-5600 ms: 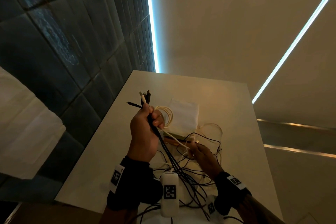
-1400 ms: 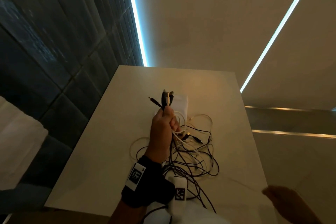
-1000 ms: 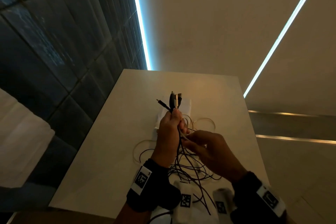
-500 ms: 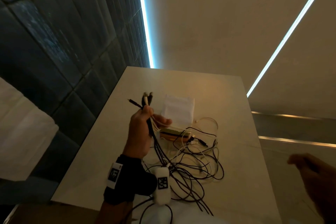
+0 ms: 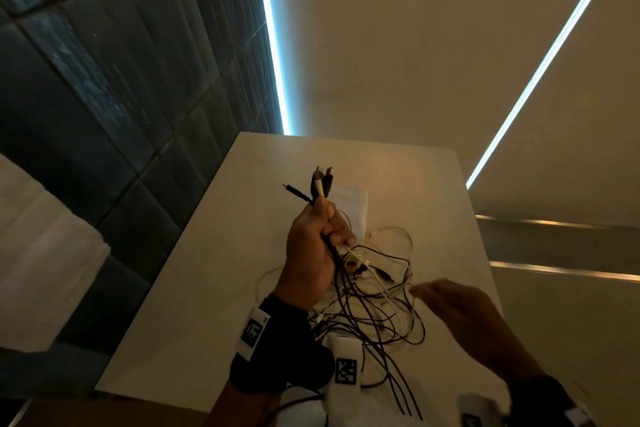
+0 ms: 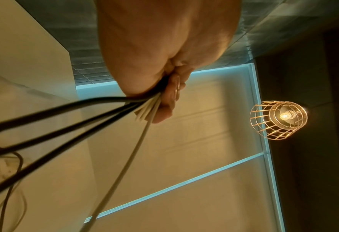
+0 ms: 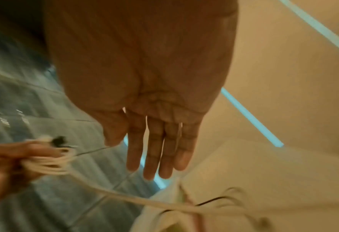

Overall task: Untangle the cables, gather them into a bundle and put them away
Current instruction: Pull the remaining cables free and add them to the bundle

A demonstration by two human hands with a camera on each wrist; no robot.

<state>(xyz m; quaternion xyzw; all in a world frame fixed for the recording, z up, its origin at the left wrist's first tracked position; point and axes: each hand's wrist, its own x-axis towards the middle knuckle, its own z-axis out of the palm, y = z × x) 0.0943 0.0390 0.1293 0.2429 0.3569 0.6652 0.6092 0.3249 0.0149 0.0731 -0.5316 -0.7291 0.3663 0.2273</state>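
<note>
My left hand (image 5: pixel 317 243) is raised above the table and grips a bunch of black and white cables (image 5: pixel 320 184) near their plug ends, which stick up out of the fist. The left wrist view shows the cables (image 6: pixel 109 109) leaving the fist (image 6: pixel 164 87) and hanging down. Their loose lengths lie as a tangle (image 5: pixel 377 302) on the white table (image 5: pixel 207 288). My right hand (image 5: pixel 446 298) hovers over the tangle's right side, blurred. In the right wrist view its fingers (image 7: pixel 156 149) are straight and hold nothing. A white cable (image 7: pixel 124 199) runs below that hand.
A white pouch or box (image 5: pixel 353 208) lies on the table behind the left hand. A dark tiled wall (image 5: pixel 121 97) stands at the left. A wire-cage lamp (image 6: pixel 277 119) hangs overhead. The table's near edge (image 5: pixel 156 392) is close to my body.
The right hand has come back in from the far right to over the tangle. The left hand with the cable ends has shifted right, above the pouch.
</note>
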